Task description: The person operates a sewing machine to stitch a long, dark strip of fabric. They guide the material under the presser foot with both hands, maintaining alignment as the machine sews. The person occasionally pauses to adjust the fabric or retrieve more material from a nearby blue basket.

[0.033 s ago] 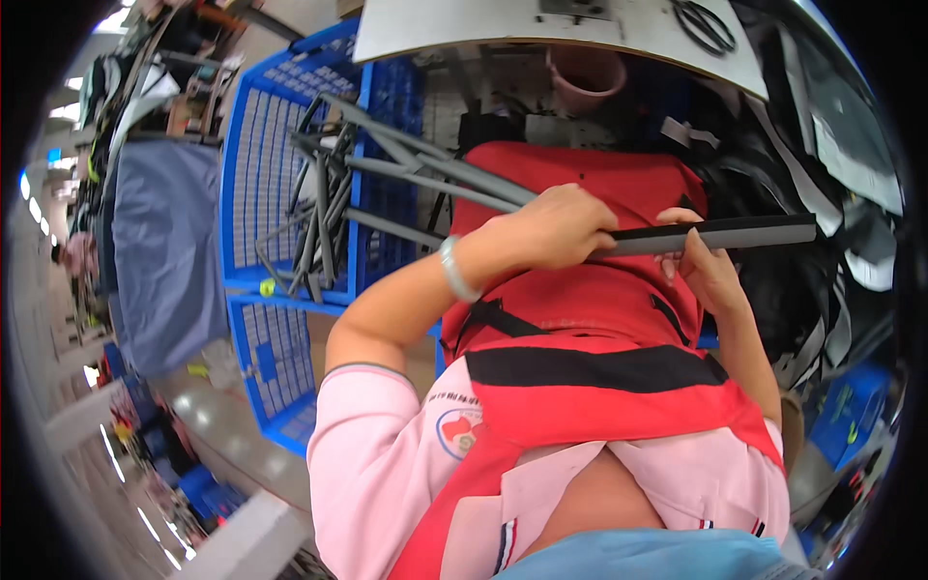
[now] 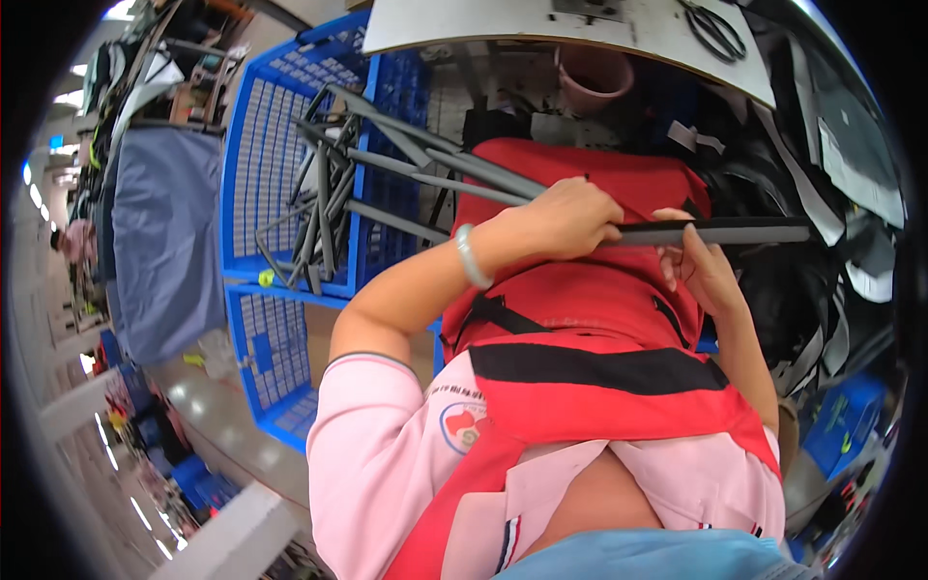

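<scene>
My left hand [image 2: 572,220], with a pale bangle on its wrist, is closed round a long grey strip with a black upper edge [image 2: 749,232]. The strip juts out to the right past my right hand [image 2: 698,271]. That hand pinches it from below, thumb on the near side and fingers partly hidden behind. Several grey strips [image 2: 406,171] run from a blue plastic crate [image 2: 253,179] on the left toward my left hand. Whether the held piece joins one of them is hidden by the hand. My red apron [image 2: 580,275] spreads beneath both hands.
Ahead is a white tabletop [image 2: 464,27] carrying black-handled scissors [image 2: 713,34]. A pink bucket [image 2: 594,82] stands under it. Black material [image 2: 759,193] is heaped at right. Blue-grey cloth [image 2: 166,242] hangs at far left, beyond a second blue crate [image 2: 275,358].
The strip's free end has shifted slightly left, and the strip lies a little more level. My left hand has moved slightly right; both hands keep their hold.
</scene>
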`<state>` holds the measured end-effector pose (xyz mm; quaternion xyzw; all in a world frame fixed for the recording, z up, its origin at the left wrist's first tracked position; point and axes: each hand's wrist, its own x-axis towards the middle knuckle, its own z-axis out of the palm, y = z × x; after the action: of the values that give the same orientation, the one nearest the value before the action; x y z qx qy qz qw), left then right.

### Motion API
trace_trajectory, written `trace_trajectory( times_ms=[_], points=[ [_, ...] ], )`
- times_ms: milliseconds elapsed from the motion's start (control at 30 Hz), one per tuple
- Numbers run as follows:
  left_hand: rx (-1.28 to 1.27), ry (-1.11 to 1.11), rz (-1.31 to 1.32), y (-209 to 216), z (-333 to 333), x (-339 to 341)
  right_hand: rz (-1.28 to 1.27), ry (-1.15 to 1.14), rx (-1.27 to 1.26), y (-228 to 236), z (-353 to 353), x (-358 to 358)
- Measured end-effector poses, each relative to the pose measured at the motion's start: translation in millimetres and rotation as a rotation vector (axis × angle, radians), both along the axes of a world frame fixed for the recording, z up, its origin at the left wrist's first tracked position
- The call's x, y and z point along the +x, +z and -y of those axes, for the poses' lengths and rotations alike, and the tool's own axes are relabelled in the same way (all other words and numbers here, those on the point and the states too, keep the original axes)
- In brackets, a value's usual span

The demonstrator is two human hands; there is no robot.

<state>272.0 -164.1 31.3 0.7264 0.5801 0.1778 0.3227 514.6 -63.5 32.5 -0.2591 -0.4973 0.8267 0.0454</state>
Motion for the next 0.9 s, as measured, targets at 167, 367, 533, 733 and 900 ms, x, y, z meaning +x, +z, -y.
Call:
trace_trajectory(
  times_ms=[167,367,533,733,900],
  points=[
    [0.185,0.052,-0.029,-39,-9,8,0.182,0.323,0.838,15,26,-14],
    [0.148,0.111,0.018,-24,2,-4,0.317,0.362,1.412,-9,-3,-69],
    [0.444,0.315,-0.316,-57,55,-47,0.173,0.205,0.914,-35,-20,-93],
    [0.632,0.543,-0.31,-48,75,-71,0.167,0.294,0.931,8,1,-126],
    [0.666,0.845,-0.127,-44,94,-90,0.117,0.005,0.611,20,-10,-115]
  ],
)
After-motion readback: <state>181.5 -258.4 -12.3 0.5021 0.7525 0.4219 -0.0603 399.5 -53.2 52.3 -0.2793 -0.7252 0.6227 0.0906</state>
